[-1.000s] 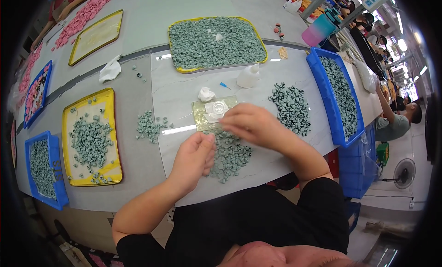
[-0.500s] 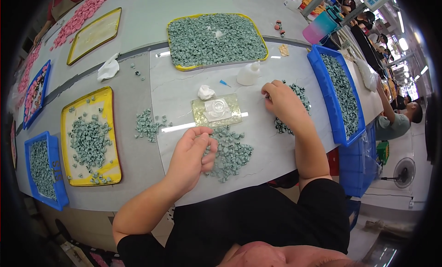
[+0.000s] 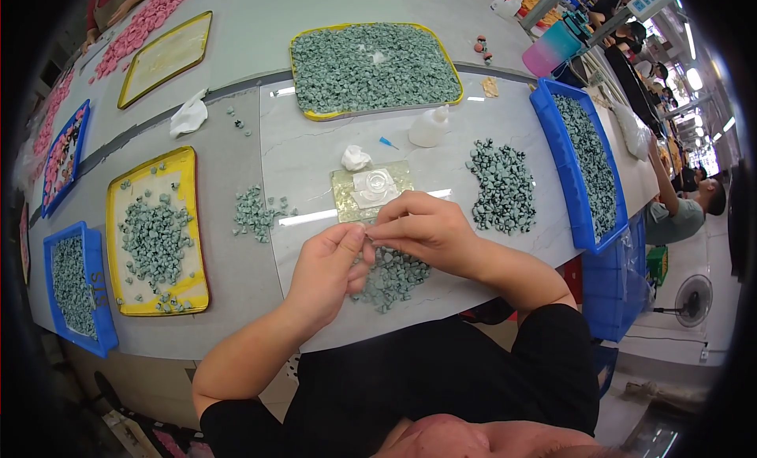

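My left hand (image 3: pixel 325 262) and my right hand (image 3: pixel 430 231) meet at the fingertips, each closed in a pinch. Whatever is between them is too small and hidden to make out. Below the fingers lies a loose pile of small grey-green pieces (image 3: pixel 392 283), partly covered by my right hand. Just beyond my hands is a greenish mat (image 3: pixel 344 199) bearing a clear round dish (image 3: pixel 377 187). A crumpled white tissue (image 3: pixel 356 157), a blue dispensing tip (image 3: pixel 387 143) and a white squeeze bottle (image 3: pixel 428 128) are farther back. Dark-marked green pieces (image 3: pixel 502 187) are heaped to the right.
A yellow-rimmed tray (image 3: pixel 377 113) full of green pieces stands at the back. Blue bins (image 3: pixel 585 235) (image 3: pixel 102 332) flank the table. Another yellow tray (image 3: pixel 199 278) and a small green pile (image 3: pixel 255 215) are at left. Far off, a person (image 3: pixel 682 220) stands at right.
My right hand has moved left from the dark-marked heap to meet my left hand, uncovering that heap. The left hand has stayed nearly in place.
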Available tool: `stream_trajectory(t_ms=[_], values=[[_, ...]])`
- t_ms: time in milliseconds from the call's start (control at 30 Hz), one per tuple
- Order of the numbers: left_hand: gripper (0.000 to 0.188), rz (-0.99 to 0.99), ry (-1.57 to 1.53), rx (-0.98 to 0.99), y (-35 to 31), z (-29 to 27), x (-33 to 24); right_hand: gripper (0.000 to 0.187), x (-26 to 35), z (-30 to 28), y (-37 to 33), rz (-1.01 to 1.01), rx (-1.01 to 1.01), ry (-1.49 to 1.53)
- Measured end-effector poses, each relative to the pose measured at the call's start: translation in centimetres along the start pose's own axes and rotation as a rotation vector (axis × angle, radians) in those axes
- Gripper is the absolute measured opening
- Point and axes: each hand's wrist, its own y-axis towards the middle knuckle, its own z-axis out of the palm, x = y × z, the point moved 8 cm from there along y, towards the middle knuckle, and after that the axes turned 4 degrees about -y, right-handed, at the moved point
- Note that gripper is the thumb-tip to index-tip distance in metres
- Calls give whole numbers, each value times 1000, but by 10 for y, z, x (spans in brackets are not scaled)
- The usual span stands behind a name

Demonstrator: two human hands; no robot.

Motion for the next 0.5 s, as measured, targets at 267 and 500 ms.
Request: stream_trajectory(t_ms=[267, 500], values=[[21, 58, 115, -40, -3, 0, -9, 33, 19, 3, -2, -256, 77, -278], [20, 54, 103, -99, -5, -6, -12, 34, 2, -8, 4, -259, 23, -527]])
